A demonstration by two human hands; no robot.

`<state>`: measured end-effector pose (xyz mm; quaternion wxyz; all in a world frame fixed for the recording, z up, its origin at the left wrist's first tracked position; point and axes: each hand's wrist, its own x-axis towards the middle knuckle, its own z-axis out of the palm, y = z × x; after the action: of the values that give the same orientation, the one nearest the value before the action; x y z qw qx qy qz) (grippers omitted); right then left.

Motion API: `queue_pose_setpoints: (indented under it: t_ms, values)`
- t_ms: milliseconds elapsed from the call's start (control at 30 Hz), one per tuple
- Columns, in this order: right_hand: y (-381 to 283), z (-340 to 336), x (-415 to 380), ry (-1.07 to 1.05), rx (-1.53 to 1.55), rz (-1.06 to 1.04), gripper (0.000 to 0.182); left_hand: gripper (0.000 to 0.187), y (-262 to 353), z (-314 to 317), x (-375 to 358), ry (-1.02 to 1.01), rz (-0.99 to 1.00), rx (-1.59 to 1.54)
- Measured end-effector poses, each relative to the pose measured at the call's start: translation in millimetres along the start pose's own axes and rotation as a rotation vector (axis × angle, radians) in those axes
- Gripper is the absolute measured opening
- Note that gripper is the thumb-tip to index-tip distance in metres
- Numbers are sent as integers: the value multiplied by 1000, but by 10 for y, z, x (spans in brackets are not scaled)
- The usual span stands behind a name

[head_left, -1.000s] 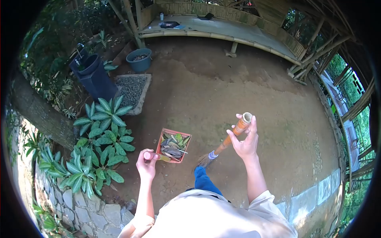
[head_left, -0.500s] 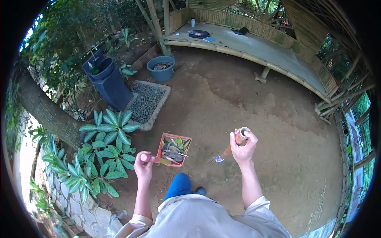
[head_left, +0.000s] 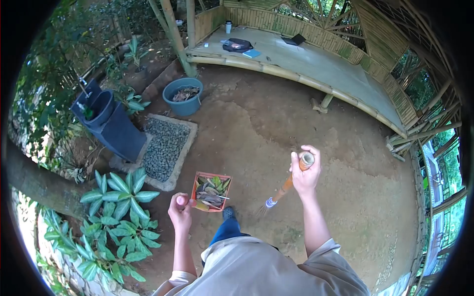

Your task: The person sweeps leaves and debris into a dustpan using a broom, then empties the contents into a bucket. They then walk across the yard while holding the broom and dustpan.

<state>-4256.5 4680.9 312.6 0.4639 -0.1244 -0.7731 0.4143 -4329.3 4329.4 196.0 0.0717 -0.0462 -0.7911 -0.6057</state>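
Note:
My left hand [head_left: 179,211] is closed round the handle of a red dustpan [head_left: 196,183], which holds a heap of dry and green leaves [head_left: 212,190]. To the right, my right hand [head_left: 305,175] grips a broom [head_left: 283,190] by its orange-brown handle near the open top end. The broom slants down to the left, with a blue and white binding above its thin bristles. Bare ground lies between the broom and the dustpan.
A blue-grey tub [head_left: 183,101] of dry leaves stands beyond a gravel bed [head_left: 163,150], near a dark wash basin [head_left: 111,123]. Leafy plants [head_left: 121,197] grow at the left. A bamboo platform [head_left: 316,61] with a bag [head_left: 238,45] spans the back.
The view has shifted forward, so the tub, gravel bed and platform sit differently in it. My left foot now shows ahead, near the dustpan. Both hands keep their holds.

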Motion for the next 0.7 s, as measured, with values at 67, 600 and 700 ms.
queue_pose_setpoints:
  t_ms: [67,600,700]
  values:
    - [60,267,404,-29,68,80,26,23,32,193,438,-6,-21,-38]
    - [1016,2053,2512,-135,631,135,19,23,22,1266,2996,158,-4,-106]
    - [1340,2437,2998,-182,685,118,19,21,-45,1536,3533,216,22,-95]
